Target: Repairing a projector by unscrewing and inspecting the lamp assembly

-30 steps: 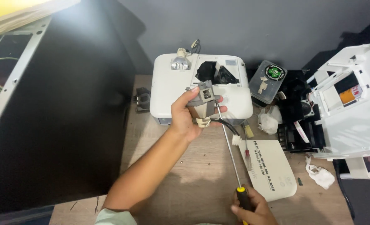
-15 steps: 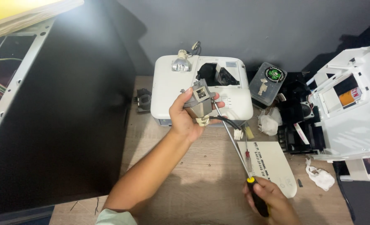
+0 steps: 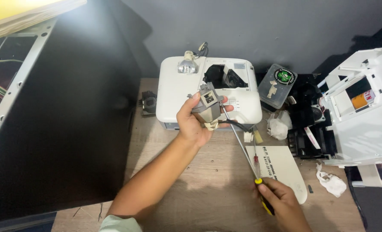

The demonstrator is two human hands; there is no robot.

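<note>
The left hand [image 3: 195,122] is closed around a small grey housing part [image 3: 208,105], holding it up above the front edge of a white projector [image 3: 174,92]; a black cable [image 3: 238,126] trails from the part toward the right. The right hand [image 3: 281,204], lower and to the right, grips the yellow-and-black handle of a long screwdriver [image 3: 240,144], whose tip meets the grey part. Beside the right hand a white cover panel [image 3: 285,172] lies on the wooden counter [image 3: 212,189]. Beyond it sits a clear plastic box [image 3: 277,86], and farther right a white chassis [image 3: 367,124].
</note>
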